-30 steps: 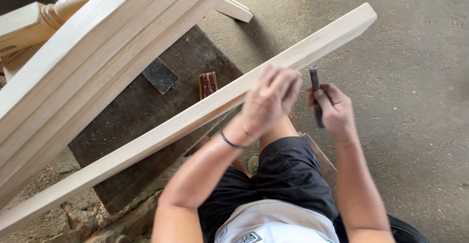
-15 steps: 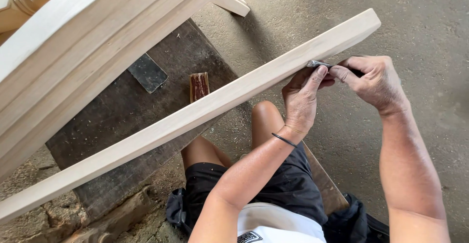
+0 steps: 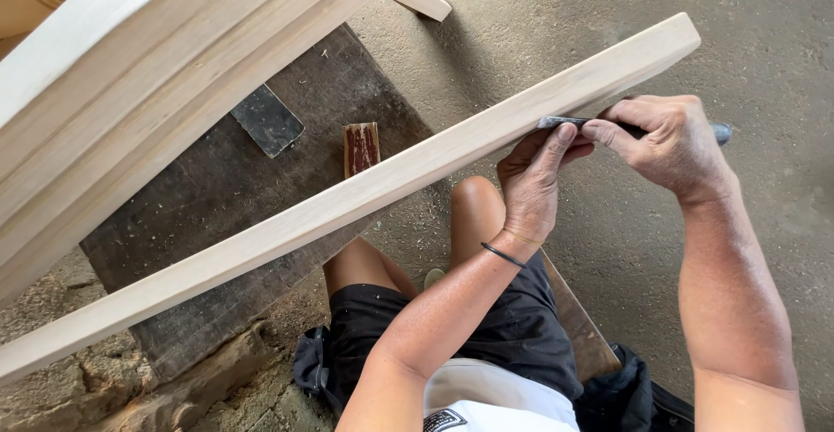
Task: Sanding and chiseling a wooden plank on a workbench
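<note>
Timber frame (image 3: 130, 76) is filling top left, mostly cut off by edge. Pale curved rail (image 3: 347, 197) is running diag. across the dark board (image 3: 217, 189). Right hand (image 3: 669, 141) is gripping a thin metal tool (image 3: 565, 122) against rail's edge, handle end half hidden; left hand (image 3: 530, 180) is pinching its tip.

Both hands moved from lap onto rail (image 3: 417, 171) edge, tool (image 3: 573, 122) now flat against it.
</note>
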